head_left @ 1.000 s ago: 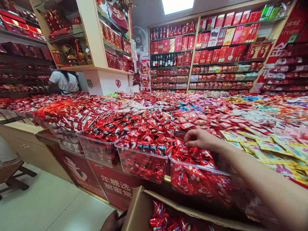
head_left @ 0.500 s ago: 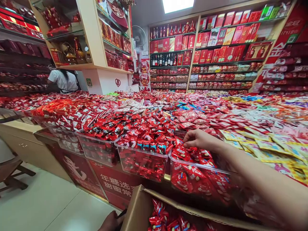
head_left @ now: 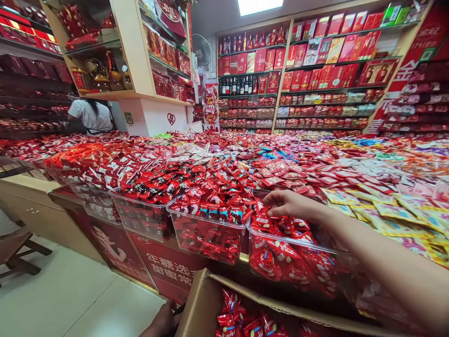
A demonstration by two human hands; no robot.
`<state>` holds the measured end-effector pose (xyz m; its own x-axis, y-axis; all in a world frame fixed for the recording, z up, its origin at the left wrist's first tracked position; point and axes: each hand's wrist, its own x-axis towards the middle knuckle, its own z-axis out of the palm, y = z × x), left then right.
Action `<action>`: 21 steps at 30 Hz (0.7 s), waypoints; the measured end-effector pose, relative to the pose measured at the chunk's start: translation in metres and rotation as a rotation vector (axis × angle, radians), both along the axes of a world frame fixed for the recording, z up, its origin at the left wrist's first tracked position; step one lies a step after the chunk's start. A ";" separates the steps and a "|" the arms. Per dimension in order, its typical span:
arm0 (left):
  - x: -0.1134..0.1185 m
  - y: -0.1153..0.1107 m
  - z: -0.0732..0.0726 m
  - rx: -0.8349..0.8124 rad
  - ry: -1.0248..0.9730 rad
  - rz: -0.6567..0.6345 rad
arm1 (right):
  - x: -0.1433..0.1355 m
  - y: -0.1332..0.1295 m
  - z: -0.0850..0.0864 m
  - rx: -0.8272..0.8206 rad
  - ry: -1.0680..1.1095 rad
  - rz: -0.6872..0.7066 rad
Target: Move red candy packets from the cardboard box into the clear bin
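Observation:
My right hand (head_left: 286, 204) is over the red-wrapped candies (head_left: 280, 224) in a clear plastic bin (head_left: 291, 239). Its fingers are bent and a little apart, touching or just above the wrappers, with nothing visible between them. Low in the view, my left hand (head_left: 163, 320) grips the left side of an open cardboard box (head_left: 196, 304); its fingertips are partly hidden. More red candies (head_left: 233, 318) lie inside that box, which stands in front of and below the bin.
More clear bins (head_left: 210, 224) of candy line the counter to the left. Yellow packets (head_left: 389, 213) lie on the right. A person in a white shirt (head_left: 91, 116) is at the back left. A wooden stool (head_left: 21, 248) stands on the floor at the left.
The fingers of my right hand have spread slightly and shifted a little left. My left hand and the cardboard box are almost unmoved.

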<state>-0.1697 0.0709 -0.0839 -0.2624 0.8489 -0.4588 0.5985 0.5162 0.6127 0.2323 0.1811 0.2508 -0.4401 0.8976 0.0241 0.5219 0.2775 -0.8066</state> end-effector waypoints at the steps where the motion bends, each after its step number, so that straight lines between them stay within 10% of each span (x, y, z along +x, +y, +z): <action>1: 0.001 0.001 0.001 -0.002 0.015 -0.015 | 0.001 0.001 -0.001 0.005 -0.014 -0.004; 21: 0.001 -0.001 0.004 0.013 0.134 -0.122 | -0.001 -0.002 0.003 0.131 -0.077 0.073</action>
